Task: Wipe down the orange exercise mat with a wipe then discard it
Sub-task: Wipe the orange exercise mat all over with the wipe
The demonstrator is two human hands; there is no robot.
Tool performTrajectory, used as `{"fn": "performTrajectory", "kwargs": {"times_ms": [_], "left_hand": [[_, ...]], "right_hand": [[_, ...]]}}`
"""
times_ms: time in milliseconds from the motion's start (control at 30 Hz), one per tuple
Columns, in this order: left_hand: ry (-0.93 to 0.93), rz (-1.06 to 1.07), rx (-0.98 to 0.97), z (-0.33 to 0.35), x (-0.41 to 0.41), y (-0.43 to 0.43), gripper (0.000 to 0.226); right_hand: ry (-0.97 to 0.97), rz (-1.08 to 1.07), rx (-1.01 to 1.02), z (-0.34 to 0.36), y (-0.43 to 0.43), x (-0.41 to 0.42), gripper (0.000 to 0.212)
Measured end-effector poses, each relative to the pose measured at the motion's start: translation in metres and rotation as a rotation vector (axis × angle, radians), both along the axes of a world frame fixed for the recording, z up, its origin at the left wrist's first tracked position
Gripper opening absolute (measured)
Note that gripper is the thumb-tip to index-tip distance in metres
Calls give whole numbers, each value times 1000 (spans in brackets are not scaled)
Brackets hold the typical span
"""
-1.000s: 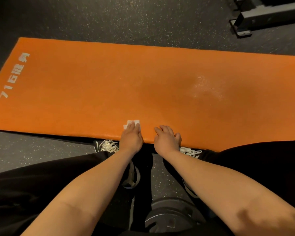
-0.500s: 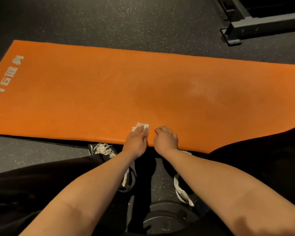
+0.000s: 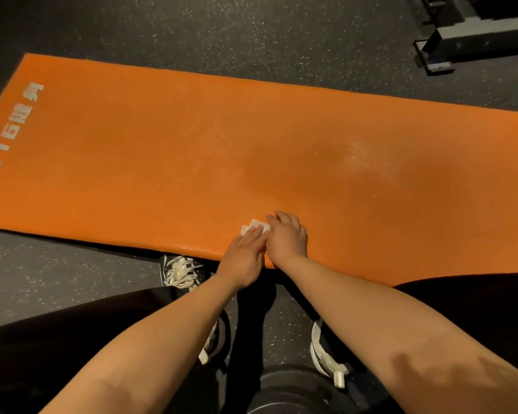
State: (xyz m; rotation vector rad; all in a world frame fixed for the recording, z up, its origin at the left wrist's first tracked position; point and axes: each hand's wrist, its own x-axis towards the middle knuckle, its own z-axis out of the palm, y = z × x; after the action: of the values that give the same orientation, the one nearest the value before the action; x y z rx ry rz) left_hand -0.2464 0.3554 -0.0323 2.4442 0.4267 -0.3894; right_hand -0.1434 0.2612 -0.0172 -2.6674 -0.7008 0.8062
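Near mat (image 3: 192,162) edge, both my hands meet on wipe (image 3: 253,227).
Flat left hand (image 3: 245,258) presses it; right hand (image 3: 286,240) slid over, fingers bent, grip I can't tell.

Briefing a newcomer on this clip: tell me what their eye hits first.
The orange mat, stretched across the dark floor, dominates. At its near edge the left hand presses a small white wipe, the right hand touching it alongside. A wet sheen glints right of centre, and white print marks the mat's left end.
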Motion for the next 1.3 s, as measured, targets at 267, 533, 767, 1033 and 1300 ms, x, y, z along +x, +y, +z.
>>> {"fn": "performTrajectory", "kwargs": {"times_ms": [267, 533, 767, 1033, 1300], "left_hand": [[154, 387, 221, -21, 24, 46, 56], [34, 32, -40, -28, 43, 9, 56], [115, 287, 256, -30, 35, 65, 55], [57, 79, 67, -15, 11, -17, 55], [116, 165, 205, -9, -2, 20, 53]], "right_hand": [[-18, -6, -5, -23, 3, 7, 46], [-66, -136, 94, -36, 4, 4, 42], [-52, -138, 141, -48, -3, 3, 40], [35, -216, 220, -43, -18, -12, 40], [-53, -95, 135, -30, -26, -23, 47]]}}
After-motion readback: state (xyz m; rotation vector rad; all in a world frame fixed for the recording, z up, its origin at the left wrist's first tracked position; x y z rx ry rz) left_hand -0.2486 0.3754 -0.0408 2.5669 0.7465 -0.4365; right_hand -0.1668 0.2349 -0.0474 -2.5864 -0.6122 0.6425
